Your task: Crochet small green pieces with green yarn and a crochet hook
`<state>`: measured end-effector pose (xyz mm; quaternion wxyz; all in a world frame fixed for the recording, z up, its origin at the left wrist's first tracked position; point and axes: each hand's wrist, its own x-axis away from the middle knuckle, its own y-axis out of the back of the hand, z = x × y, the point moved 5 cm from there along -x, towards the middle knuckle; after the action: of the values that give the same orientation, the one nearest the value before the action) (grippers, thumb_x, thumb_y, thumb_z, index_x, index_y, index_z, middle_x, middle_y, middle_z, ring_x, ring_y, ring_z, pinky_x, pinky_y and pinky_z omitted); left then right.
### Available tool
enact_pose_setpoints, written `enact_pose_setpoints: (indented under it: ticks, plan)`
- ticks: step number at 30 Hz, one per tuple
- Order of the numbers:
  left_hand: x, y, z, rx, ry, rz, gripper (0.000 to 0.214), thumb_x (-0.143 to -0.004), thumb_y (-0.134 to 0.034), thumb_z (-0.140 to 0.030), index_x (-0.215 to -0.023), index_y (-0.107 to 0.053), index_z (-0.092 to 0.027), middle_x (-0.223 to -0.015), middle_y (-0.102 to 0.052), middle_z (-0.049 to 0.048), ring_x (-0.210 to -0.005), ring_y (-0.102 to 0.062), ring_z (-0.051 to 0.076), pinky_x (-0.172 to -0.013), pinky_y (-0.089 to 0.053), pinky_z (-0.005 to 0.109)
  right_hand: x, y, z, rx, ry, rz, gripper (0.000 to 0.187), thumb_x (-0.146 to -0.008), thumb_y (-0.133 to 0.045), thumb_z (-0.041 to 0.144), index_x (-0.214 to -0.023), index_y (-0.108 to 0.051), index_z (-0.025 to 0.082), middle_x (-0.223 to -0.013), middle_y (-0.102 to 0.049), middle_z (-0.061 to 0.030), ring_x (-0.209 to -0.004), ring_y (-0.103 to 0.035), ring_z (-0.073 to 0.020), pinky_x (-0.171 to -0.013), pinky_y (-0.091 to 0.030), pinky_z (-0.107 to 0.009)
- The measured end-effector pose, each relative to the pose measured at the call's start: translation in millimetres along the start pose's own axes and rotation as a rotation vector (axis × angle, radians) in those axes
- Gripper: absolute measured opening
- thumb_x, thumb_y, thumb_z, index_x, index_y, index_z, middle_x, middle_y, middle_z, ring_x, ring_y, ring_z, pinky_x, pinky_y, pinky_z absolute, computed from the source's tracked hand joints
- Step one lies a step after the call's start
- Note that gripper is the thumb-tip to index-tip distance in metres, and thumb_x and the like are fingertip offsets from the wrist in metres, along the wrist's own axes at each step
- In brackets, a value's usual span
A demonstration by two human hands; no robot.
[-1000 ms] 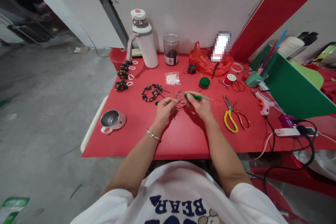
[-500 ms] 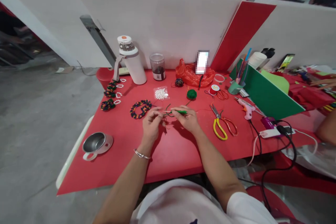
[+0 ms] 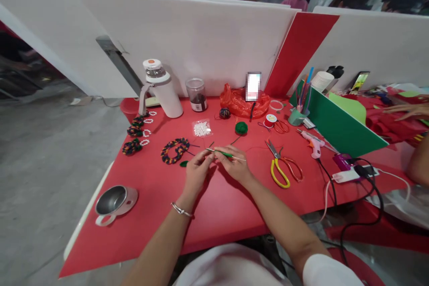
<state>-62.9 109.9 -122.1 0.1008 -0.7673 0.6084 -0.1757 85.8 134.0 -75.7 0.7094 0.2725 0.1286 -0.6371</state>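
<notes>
My right hand (image 3: 234, 165) is closed around a crochet hook (image 3: 225, 154) with a green handle, its metal tip pointing left. My left hand (image 3: 197, 170) is pinched near that tip, closed on green yarn that the fingers mostly hide. A short green strand (image 3: 211, 145) shows just above the fingertips. Beside the left hand lies a small dark green piece (image 3: 183, 164). Further up sits a green yarn ball (image 3: 241, 128), a strand trailing from it toward my right hand. Left of my hands rests a multicoloured crocheted loop (image 3: 171, 158).
Scissors with yellow handles (image 3: 279, 174), a pink glue gun (image 3: 315, 143) and a red thread spool (image 3: 270, 120) are on the right. A bag of white beads (image 3: 201, 129), a metal cup (image 3: 115, 203) and a white flask (image 3: 164, 94) stand left and behind. Another person's hand (image 3: 410, 109) is far right.
The view has tilted up a little, so the table sits lower. My hands have drawn closer together, and the small green piece now shows beside my left hand.
</notes>
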Motion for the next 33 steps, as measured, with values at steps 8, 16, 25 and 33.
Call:
enact_pose_setpoints:
  ticks: [8,16,25,33]
  plan:
    - [-34,-37.3,10,0.444,0.296,0.106,0.04,-0.063,-0.094,-0.023,-0.079,-0.058,-0.016,-0.051,-0.042,-0.0127,-0.036,-0.027,-0.001,-0.034,-0.019,0.011,-9,4,-34,-0.008,-0.002,-0.01,0.024,-0.098,-0.062,0.037,-0.109,-0.08,0.026,-0.108,-0.082,-0.0058,-0.096,-0.076,-0.0186,-0.093,-0.06,-0.033]
    - [-74,-73.8,26,0.394,0.248,0.144,0.041,-0.063,-0.094,-0.026,-0.08,-0.058,-0.015,-0.051,-0.046,-0.0117,-0.035,-0.029,-0.001,-0.034,-0.02,0.01,-37,18,-92,-0.344,-0.406,-0.138,0.035,-0.089,-0.067,0.052,-0.092,-0.078,0.019,-0.081,-0.077,-0.0046,-0.063,-0.068,-0.0153,-0.058,-0.057,-0.027]
    - [-87,-81.3,33,0.372,0.24,0.216,0.039,-0.06,-0.098,-0.026,-0.081,-0.067,-0.014,-0.05,-0.05,-0.0092,-0.034,-0.031,-0.001,-0.034,-0.024,0.01,-41,33,-98,-0.465,-0.538,-0.057,0.038,-0.083,-0.073,0.056,-0.092,-0.079,0.02,-0.067,-0.069,-0.0004,-0.054,-0.059,-0.0112,-0.051,-0.049,-0.023]
    - [-90,-79.1,34,0.368,0.221,0.196,0.039,-0.058,-0.098,-0.026,-0.081,-0.069,-0.015,-0.051,-0.055,-0.007,-0.033,-0.034,0.0,-0.034,-0.024,0.01,-42,29,-96,-0.423,-0.496,-0.084,0.035,-0.087,-0.071,0.054,-0.094,-0.079,0.021,-0.074,-0.072,-0.0019,-0.059,-0.061,-0.0123,-0.056,-0.053,-0.024]
